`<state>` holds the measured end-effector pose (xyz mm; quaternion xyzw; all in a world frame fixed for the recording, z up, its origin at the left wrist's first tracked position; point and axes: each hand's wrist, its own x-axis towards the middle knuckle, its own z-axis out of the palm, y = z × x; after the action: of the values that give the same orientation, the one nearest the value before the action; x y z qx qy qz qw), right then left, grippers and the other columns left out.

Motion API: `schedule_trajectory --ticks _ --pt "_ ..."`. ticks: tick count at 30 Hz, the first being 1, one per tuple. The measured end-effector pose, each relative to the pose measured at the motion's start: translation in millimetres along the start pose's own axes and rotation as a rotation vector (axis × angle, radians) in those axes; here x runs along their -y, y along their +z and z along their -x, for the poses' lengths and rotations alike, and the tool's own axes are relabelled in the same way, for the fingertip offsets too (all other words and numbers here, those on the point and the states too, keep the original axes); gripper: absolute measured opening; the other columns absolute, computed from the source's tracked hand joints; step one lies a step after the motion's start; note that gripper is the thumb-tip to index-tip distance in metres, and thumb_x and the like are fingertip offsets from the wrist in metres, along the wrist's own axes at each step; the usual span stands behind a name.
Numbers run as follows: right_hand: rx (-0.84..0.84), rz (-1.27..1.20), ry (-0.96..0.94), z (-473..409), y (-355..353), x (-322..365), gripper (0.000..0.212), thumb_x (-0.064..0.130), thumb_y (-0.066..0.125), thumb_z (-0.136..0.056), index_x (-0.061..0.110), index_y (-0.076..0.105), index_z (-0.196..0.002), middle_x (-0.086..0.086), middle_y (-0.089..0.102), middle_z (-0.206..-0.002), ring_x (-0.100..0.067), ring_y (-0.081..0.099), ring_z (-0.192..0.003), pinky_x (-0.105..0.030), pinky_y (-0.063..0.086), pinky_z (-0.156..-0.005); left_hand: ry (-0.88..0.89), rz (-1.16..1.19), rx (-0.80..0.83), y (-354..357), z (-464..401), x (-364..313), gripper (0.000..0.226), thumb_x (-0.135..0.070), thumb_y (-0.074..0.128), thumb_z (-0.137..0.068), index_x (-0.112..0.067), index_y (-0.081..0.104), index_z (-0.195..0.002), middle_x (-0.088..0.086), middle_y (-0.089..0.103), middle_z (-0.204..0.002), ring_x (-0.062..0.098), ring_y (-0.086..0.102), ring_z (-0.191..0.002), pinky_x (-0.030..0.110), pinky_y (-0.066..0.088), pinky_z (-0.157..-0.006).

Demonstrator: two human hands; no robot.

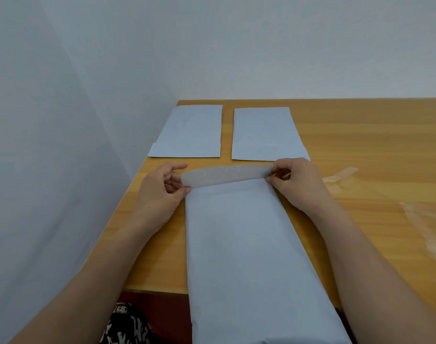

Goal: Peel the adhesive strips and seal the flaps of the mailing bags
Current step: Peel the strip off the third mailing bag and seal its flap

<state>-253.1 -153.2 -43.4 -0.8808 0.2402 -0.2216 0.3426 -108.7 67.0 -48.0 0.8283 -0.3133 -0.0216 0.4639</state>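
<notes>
A long white mailing bag (241, 256) lies lengthwise on the wooden table (360, 145), its near end hanging over the front edge. Its flap (224, 175), with the greyish inner side showing, is curled up at the far end. My left hand (162, 194) pinches the flap's left corner and my right hand (296, 180) pinches its right corner. Two more white mailing bags lie flat behind: one at the back left (189, 132), one beside it to the right (266, 134), both with flaps folded down.
Clear peeled strips lie on the table to the right, one (340, 176) near my right hand and another (427, 227) further right. A white wall borders the table on the left and behind. The table's front edge runs below my forearms.
</notes>
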Motion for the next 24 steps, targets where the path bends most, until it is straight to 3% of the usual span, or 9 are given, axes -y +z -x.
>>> schedule_trajectory --ticks 11,16,21,24 --pt "0.016 0.036 0.024 3.4 -2.4 2.0 0.02 0.002 0.067 -0.083 0.019 0.076 -0.088 0.002 0.071 -0.093 -0.013 0.063 -0.089 -0.023 0.05 -0.08 0.059 -0.092 0.056 -3.1 4.9 -7.1 0.041 0.002 0.062 -0.08 -0.022 0.061 -0.114 -0.009 0.065 -0.087 0.001 0.055 -0.075 0.004 0.041 -0.067" --pt "0.001 0.032 0.012 3.0 -0.8 0.3 0.016 0.005 0.068 -0.084 0.019 0.076 -0.085 0.003 0.072 -0.091 -0.011 0.063 -0.088 -0.021 0.049 -0.081 0.093 -0.094 0.066 -9.3 4.5 -2.8 0.031 -0.003 0.066 -0.081 -0.022 0.064 -0.106 -0.012 0.064 -0.081 -0.01 0.054 -0.071 0.003 0.041 -0.067" --pt "0.001 0.037 0.0 3.6 -2.0 -0.3 0.015 0.006 0.067 -0.085 0.017 0.077 -0.088 0.005 0.072 -0.091 -0.009 0.063 -0.088 -0.012 0.043 -0.076 0.148 -0.143 0.099 -12.2 3.6 0.2 0.025 -0.005 0.065 -0.083 -0.021 0.064 -0.102 -0.016 0.063 -0.079 -0.009 0.056 -0.079 0.002 0.04 -0.07" --pt "0.012 0.041 0.006 2.9 -3.2 -2.2 0.017 0.006 0.066 -0.085 0.018 0.078 -0.09 0.005 0.073 -0.093 -0.007 0.063 -0.089 -0.005 0.04 -0.072 0.154 -0.184 0.145 -14.8 2.1 3.7 0.029 -0.005 0.062 -0.085 -0.028 0.064 -0.103 -0.018 0.061 -0.08 0.0 0.057 -0.08 0.008 0.042 -0.073"
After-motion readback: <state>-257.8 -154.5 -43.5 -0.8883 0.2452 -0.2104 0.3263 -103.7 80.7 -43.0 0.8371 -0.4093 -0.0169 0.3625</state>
